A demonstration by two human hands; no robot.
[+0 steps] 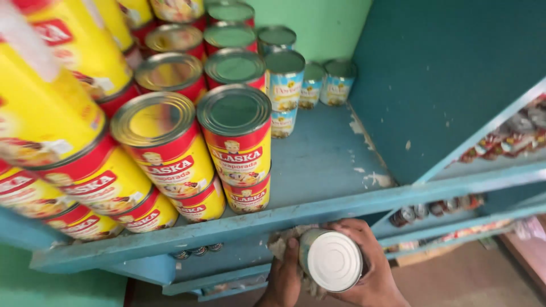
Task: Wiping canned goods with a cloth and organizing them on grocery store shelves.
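We held a can [331, 260] just below the front edge of the blue shelf [318, 170], its pale end toward us. Our right hand [372, 267] wrapped its fingers around the can's side; our left hand [284, 276] pressed a grey rag [280, 244] against it. Red-and-yellow cans [236, 142], stacked two high, filled the shelf's left; its right side lay bare, and blue-labelled cans [285, 85] stood behind.

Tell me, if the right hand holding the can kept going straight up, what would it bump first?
Probably the front edge of the blue shelf, just above the right hand and its can. Depth is hard to judge.
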